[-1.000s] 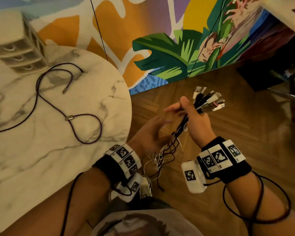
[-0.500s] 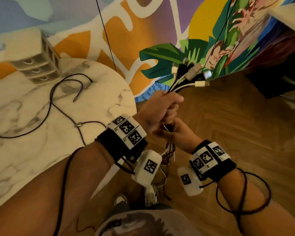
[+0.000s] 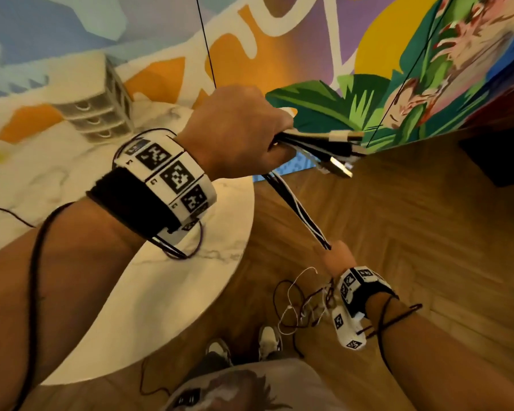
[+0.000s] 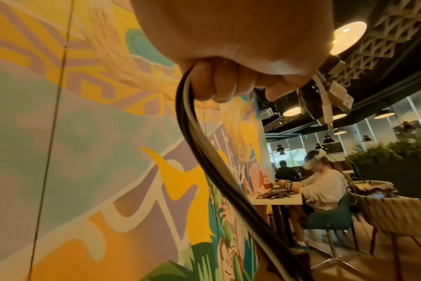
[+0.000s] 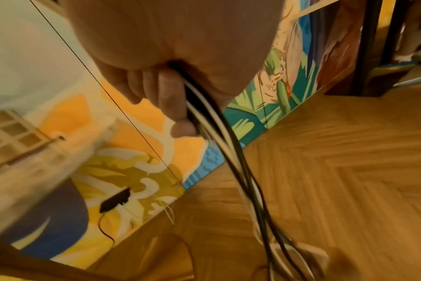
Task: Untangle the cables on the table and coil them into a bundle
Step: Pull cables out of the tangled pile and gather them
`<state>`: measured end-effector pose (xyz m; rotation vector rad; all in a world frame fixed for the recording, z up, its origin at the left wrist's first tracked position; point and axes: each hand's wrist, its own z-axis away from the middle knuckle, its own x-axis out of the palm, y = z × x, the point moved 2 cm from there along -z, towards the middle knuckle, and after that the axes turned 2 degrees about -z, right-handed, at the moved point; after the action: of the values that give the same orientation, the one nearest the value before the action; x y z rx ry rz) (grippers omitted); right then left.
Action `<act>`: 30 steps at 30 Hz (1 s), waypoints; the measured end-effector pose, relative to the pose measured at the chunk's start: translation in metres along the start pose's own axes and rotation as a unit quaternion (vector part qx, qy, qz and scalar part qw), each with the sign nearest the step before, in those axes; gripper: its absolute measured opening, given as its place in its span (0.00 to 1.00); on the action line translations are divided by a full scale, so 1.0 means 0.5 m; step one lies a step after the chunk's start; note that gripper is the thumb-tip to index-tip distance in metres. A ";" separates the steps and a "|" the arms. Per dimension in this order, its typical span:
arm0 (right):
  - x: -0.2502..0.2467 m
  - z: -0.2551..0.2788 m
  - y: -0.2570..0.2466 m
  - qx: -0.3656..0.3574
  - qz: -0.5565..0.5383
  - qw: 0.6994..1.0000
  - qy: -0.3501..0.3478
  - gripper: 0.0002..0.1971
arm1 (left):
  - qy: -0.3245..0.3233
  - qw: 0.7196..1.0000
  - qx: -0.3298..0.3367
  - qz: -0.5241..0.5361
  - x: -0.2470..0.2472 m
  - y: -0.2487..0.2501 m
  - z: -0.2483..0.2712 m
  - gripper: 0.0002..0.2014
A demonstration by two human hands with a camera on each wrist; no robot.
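The painted wall (image 3: 309, 40) fills the space ahead of me, bright with orange, purple and green leaves, and the wooden herringbone floor (image 3: 413, 247) runs below it. To my left is the round marble table (image 3: 166, 292), with a small white drawer unit (image 3: 92, 114) standing near its far edge and one dark purple cable (image 3: 190, 250) lying on the top, partly hidden behind my wrist. My left hand (image 3: 238, 132) is raised high, fingers clenched round the bundle of cables (image 3: 297, 209) close to the plug ends (image 3: 339, 152), which stick out past my fist toward the wall, some white and some black. From that fist the black and white cables run taut, down and to the right, to my right hand (image 3: 337, 258), which is held low over the floor and is wrapped round the same strands; in the right wrist view my fingers (image 5: 171, 98) are curled about them. Below my right hand the loose tails (image 3: 303, 307) hang in a tangle of thin white and dark loops above my shoes (image 3: 244, 348). Both wrists wear bands printed with black-and-white marker squares. In the left wrist view, another person (image 4: 322, 184) sits at a table further down the room.
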<state>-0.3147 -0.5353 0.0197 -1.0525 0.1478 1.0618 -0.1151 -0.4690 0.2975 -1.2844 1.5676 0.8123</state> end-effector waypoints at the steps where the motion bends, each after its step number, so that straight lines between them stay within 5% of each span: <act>1: -0.002 0.000 0.007 0.013 0.007 1.000 0.002 0.22 | 0.022 1.000 0.005 -0.005 0.002 -0.004 0.004 0.13; 7: -0.039 -0.004 -0.065 -0.014 -0.170 0.984 0.052 0.20 | 0.022 0.998 -0.006 0.067 0.112 0.053 0.024 0.17; 10: -0.096 0.021 -0.152 -0.095 -0.217 0.968 0.087 0.19 | -0.030 0.988 -0.100 0.111 0.188 0.066 0.016 0.21; 13: -0.135 0.057 -0.227 -0.188 -0.244 0.949 0.064 0.18 | -0.079 0.939 -0.228 0.245 0.224 0.064 -0.019 0.26; 16: -0.148 0.087 -0.278 -0.282 -0.227 0.932 0.022 0.17 | -0.057 0.860 -0.307 0.403 0.223 0.065 -0.064 0.20; 19: -0.144 0.076 -0.289 -0.311 -0.242 0.919 0.026 0.20 | -0.012 0.874 -0.278 0.398 0.201 0.065 -0.099 0.10; 23: -0.102 -0.010 -0.211 -0.235 -0.216 0.946 0.056 0.21 | 0.062 0.902 -0.251 0.345 0.163 0.042 -0.128 0.07; 30: -0.081 -0.120 -0.124 -0.064 -0.073 0.995 0.029 0.20 | 0.159 0.908 -0.256 0.292 0.120 -0.031 -0.124 0.11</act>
<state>-0.2665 -0.6119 0.0496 -1.1925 0.0498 0.9183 -0.1169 -0.5504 0.2648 -1.3655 2.1417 1.5321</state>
